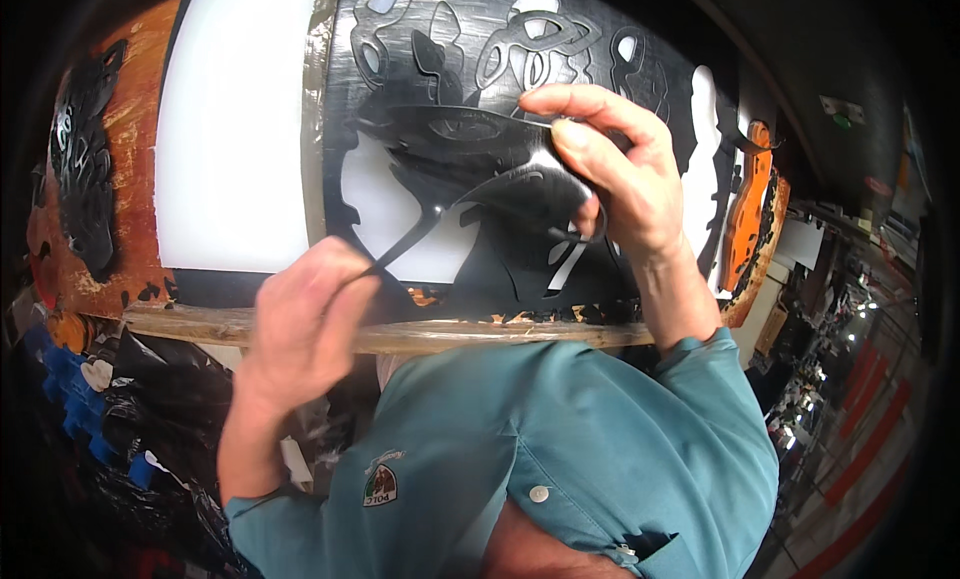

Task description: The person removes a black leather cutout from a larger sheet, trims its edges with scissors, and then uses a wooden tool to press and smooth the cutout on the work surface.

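A wooden-edged counter (240, 325) is spread with work sheets, its front edge lined up before a person in a teal shirt (440, 449). Across its middle a black sheet (470, 9) is laid, pierced by curved openings through which white is shown. To its left a plain white sheet (235, 129) is set. A curved black piece (450, 144) is held over the black sheet, pinched between the thumb and fingers of the right hand (635, 174). The left hand (310, 319), blurred, is seen at the counter's front edge, its fingers curled. At far left, dark cut shapes (85, 169) are piled; at right, an orange piece (748, 219) is placed. A slender black strip (405, 241) is grasped by the left fingers, its upper end brought to the curved piece's lower edge; whether they are joined cannot be told.
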The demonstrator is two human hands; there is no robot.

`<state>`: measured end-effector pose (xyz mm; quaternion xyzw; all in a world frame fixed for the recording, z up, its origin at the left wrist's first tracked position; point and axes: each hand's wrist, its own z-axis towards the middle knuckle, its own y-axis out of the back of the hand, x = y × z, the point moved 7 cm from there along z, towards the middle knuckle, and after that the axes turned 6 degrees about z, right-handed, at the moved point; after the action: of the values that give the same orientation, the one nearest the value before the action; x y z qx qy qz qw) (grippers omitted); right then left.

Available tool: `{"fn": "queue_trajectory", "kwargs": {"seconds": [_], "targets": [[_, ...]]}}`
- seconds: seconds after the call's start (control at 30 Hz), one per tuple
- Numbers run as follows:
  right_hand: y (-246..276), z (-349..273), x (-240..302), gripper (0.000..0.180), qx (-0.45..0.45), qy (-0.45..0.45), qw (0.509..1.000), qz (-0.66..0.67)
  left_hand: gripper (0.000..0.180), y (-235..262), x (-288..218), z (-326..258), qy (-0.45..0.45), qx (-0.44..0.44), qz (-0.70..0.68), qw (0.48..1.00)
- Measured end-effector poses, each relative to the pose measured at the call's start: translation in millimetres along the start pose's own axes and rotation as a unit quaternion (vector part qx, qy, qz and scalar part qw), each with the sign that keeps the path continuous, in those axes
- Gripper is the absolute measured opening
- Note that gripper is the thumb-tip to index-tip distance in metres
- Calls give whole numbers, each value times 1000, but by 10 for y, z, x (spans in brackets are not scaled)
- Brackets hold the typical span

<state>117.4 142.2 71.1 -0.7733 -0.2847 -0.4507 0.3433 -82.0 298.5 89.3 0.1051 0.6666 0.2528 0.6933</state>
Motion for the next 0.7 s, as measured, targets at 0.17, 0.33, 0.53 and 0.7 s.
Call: {"fn": "queue_trajectory", "kwargs": {"seconds": [0.17,0.33,0.53,0.7], "targets": [[-157,-126,146,38,11,83,995,49,22,-140,-195,26,69,-235,-61,968],[-167,-154,-5,27,9,12,997,74,28,-505,-158,165,194,-183,-191,945],[-130,-228,-215,24,27,-78,988,134,24,-655,-102,299,184,-206,-232,933],[-173,-262,-283,24,49,-83,984,150,18,-612,-169,321,207,-171,-240,933]]}}
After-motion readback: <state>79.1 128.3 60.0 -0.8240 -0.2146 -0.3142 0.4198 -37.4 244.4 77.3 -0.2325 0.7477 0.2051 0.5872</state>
